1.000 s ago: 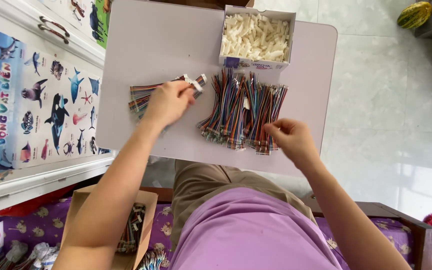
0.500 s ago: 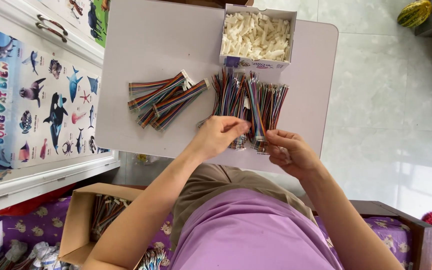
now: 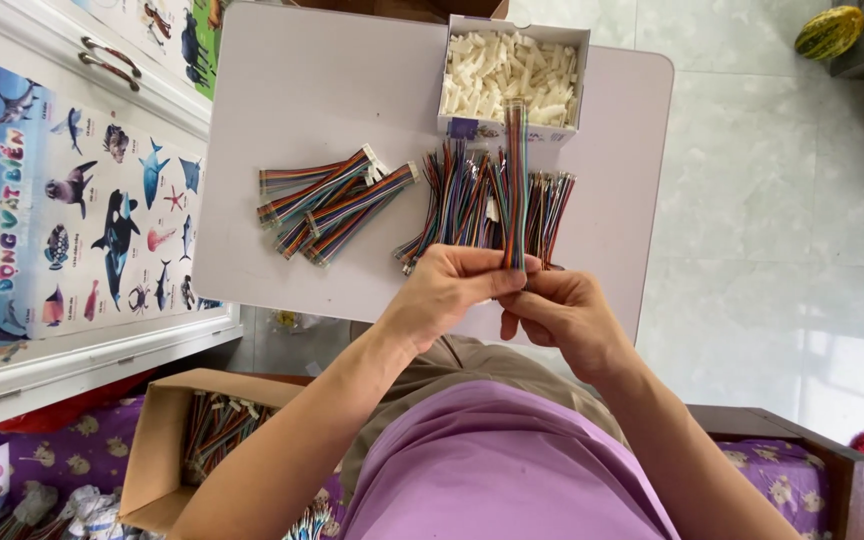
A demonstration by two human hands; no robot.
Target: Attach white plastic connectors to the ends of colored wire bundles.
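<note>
Both hands' fingers pinch one ribbon cable (image 3: pixel 516 180) upright; white connectors (image 3: pixel 512 70) fill the box (image 3: pixel 460 126)

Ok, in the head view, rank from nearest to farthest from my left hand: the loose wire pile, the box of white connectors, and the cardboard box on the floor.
Measured from the left hand:
1. Wire pile, on the table just beyond the fingers.
2. Cardboard box, down on the floor, on the left hand's side.
3. Connector box, at the table's far edge.
</note>
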